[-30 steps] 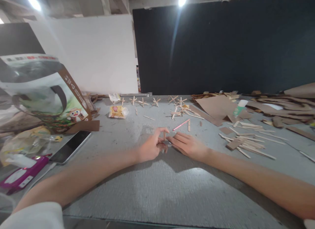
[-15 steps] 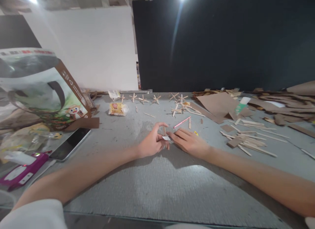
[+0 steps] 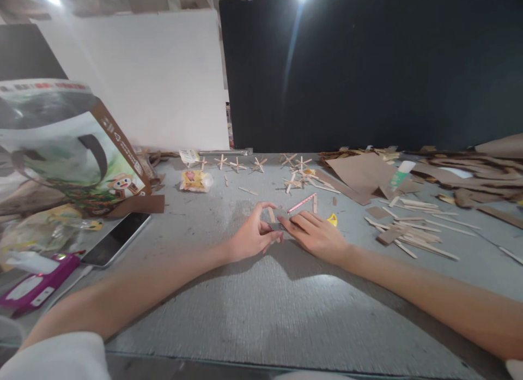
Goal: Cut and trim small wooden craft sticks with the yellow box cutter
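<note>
Near the middle of the table, my left hand (image 3: 252, 233) is closed, its thumb and fingers pinching a small thin grey piece (image 3: 277, 227). What kind of piece it is, I cannot make out. Fingertips of my right hand (image 3: 316, 234) meet the piece's other side, the hand closed and palm down. A short wooden stick (image 3: 272, 215) shows just beyond my left fingers. Past my right knuckles lie a pink patterned pencil-like stick (image 3: 302, 203) and a light wooden stick piece (image 3: 315, 203). A small yellow object (image 3: 332, 219) rests beside my right hand.
Several star-shaped stick pieces (image 3: 259, 164) lie at the back. Loose wooden sticks (image 3: 425, 227), brown cardboard (image 3: 355, 175) and a green-and-white tube (image 3: 402, 175) are on the right. A phone (image 3: 118, 239), a purple device (image 3: 43, 284) and a large printed bag (image 3: 69, 156) occupy the left; a yellow packet (image 3: 195, 181) lies behind.
The small piece has tilted between my fingers and looks dark grey instead of white. My left fingers have drawn closer together. More of the yellow object shows beside my right hand.
</note>
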Demonstrator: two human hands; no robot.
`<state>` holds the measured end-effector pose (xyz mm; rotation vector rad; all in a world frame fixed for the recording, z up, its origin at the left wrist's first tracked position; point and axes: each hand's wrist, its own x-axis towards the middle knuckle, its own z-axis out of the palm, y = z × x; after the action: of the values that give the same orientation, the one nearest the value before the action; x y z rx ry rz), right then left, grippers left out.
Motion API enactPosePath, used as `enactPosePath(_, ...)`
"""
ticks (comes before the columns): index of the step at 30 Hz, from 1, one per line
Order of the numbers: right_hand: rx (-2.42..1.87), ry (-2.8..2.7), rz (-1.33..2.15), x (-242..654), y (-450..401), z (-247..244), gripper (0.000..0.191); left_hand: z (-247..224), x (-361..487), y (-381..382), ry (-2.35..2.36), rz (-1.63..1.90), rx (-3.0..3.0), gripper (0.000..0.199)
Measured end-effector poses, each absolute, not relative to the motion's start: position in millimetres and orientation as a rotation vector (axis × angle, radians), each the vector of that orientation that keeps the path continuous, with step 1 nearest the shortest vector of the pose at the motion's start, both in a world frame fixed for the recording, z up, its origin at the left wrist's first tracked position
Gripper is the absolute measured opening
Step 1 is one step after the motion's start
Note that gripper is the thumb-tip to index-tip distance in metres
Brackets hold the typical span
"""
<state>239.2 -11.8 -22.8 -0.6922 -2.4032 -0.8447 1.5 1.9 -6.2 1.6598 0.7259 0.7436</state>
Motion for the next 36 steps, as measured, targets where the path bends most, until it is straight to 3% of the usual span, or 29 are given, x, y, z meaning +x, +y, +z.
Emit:
enactPosePath(7,-0.691,-2.374,-0.841,238.0,-10.7,-25.1,0.040,-6.4,-1.1,2.7,0.718,0.721,1.637,0.070)
enactPosePath(21,-0.648,-2.360,-0.423,234.3,-4.3,-24.1,0.033,-10.9,-2.2,4.9,0.678,0.725,1.511,0.068)
enactPosePath(26,-0.521,-2.423,-0.452,231.7,-1.7,-20.0,0.034,-8.0,-0.8,1.0,0.695,0.661,1.483,0.060)
enactPosePath(36,-0.572,-2.451,-0.315,231.8,-2.5,-15.9,0.031,-14.4,-5.2,-1.2,0.724,0.640,1.464,0.065)
